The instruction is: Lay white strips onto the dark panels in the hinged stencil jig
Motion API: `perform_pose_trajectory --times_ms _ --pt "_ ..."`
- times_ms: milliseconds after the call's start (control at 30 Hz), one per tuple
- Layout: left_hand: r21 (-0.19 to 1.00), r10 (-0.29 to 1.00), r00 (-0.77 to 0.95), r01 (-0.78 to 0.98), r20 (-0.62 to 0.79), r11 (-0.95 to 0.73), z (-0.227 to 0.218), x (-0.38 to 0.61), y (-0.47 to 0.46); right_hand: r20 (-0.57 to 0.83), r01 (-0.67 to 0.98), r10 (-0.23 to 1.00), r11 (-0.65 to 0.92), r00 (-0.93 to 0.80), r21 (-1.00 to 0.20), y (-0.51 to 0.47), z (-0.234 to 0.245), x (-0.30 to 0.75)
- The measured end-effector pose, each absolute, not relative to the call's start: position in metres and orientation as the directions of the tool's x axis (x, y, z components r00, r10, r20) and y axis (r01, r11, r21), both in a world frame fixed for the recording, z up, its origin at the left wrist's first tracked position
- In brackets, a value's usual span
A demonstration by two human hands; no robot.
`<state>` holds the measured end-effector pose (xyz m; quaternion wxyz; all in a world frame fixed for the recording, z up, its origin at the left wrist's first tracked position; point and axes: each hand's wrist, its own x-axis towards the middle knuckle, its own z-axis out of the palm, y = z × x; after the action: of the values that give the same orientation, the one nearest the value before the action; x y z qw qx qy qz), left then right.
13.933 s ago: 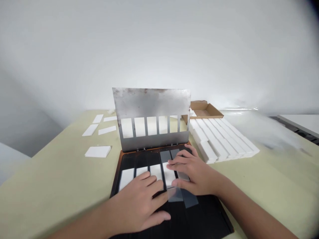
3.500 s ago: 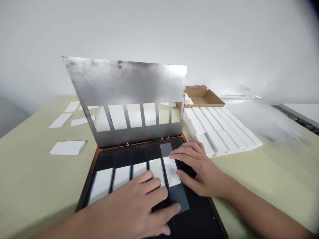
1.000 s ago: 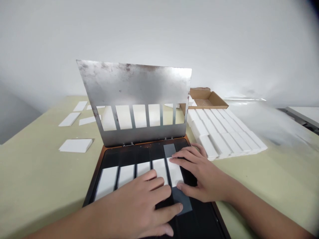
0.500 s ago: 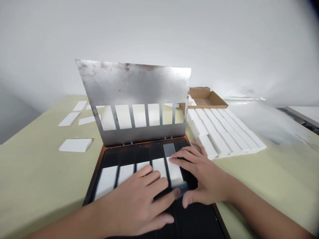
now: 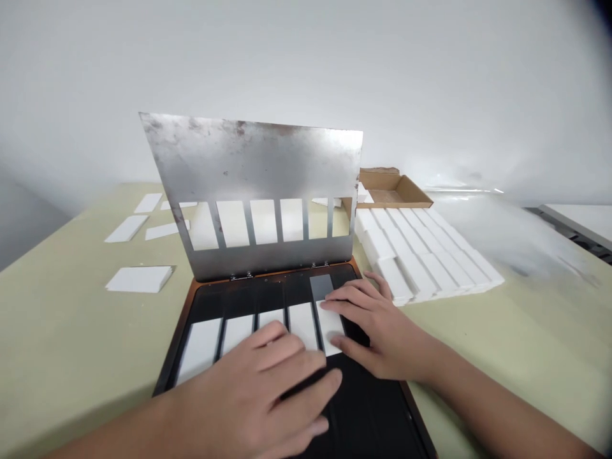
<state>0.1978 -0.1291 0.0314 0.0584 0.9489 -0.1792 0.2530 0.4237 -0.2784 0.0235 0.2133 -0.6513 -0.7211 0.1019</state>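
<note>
Over the near half of a black tray point(image 5: 377, 408), both hands low, nothing gripped. Left hand point(image 5: 253, 389) across the white strips point(image 5: 201, 354), fingers point(image 5: 296, 360) curved and slightly spread, tips on or just above the middle strips. Right hand point(image 5: 382, 338) alongside, fingers point(image 5: 344, 296) flat and close together on the rightmost strip point(image 5: 329, 328), thumb beside its near end. Five strips side by side in the tray's slots; a grey patch point(image 5: 321, 287) at the far end of the rightmost slot. Beyond, a steel stencil plate point(image 5: 248, 166) hinged upright along the tray's far edge. Right on the bench point(image 5: 526, 344), stacked white blocks point(image 5: 430, 255) and a cardboard box point(image 5: 392, 191); left, loose white pieces point(image 5: 138, 279).
</note>
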Motion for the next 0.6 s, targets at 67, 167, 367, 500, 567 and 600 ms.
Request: perform_pose_trajectory --times_ms 67,167,367,500,567,600 --pt "0.005 -0.362 0.812 -0.409 0.459 -0.912 0.0312 0.199 -0.1315 0.179 0.896 0.983 0.12 -0.046 -0.428 -0.2779 0.024 0.4233" --pt "0.026 -0.329 0.847 -0.373 0.419 -0.928 0.029 0.2017 -0.1336 0.187 0.896 0.982 0.111 -0.032 -0.429 -0.2773 0.0236 0.4225" --pt "0.058 -0.274 0.898 -0.311 0.345 -0.948 0.0277 0.2046 -0.1344 0.212 0.9 0.977 0.103 -0.012 -0.424 -0.2749 0.0207 0.4212" --pt "0.068 -0.244 0.911 -0.281 0.331 -0.957 0.0257 0.2043 -0.1338 0.204 0.89 0.979 0.095 -0.003 -0.445 -0.2748 0.0195 0.4242" --pt "0.082 -0.228 0.919 -0.267 0.321 -0.96 0.0245 0.2038 -0.1329 0.175 0.88 0.984 0.113 -0.035 -0.462 -0.2761 0.0205 0.4282" --pt "0.09 -0.222 0.923 -0.262 0.316 -0.961 0.0242 0.2035 -0.1325 0.156 0.873 0.986 0.132 -0.065 -0.47 -0.2769 0.0213 0.4306"
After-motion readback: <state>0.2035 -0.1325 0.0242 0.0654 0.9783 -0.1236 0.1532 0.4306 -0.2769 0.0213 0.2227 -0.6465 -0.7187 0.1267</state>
